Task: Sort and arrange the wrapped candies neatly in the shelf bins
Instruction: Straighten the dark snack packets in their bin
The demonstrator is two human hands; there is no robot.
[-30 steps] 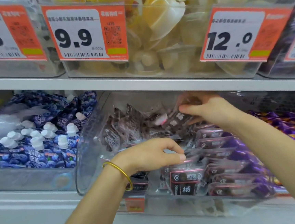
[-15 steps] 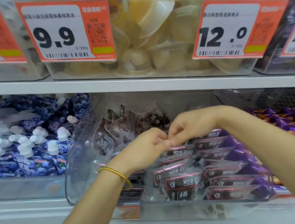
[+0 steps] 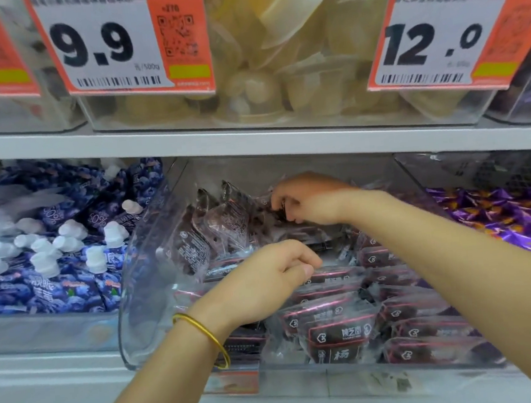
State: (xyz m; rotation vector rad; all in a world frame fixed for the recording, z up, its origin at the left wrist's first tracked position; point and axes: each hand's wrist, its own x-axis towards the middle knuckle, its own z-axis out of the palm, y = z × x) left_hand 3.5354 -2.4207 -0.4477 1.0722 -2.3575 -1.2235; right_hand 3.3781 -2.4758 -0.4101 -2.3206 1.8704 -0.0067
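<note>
Shop aisle: a white shelf board (image 3: 252, 144) carries orange price tags (image 3: 122, 43) overhead. Under it, a clear plastic bin (image 3: 142, 276) holds dark candies in clear, pink-edged wrappers (image 3: 340, 333), stacked flat just below the left hand (image 3: 265, 285) and lying loose behind it. The left hand's fingers curl onto the stack, and whether they grip cannot be told. The right hand (image 3: 315, 200), further back, pinches one dark packet (image 3: 285, 207).

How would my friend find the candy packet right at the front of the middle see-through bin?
Under the white shelf board, find the clear bin between blue pouches and shiny purple candies. At its front stands a dark packet edged in pink. Only it shows a big white character low on its face.
</note>
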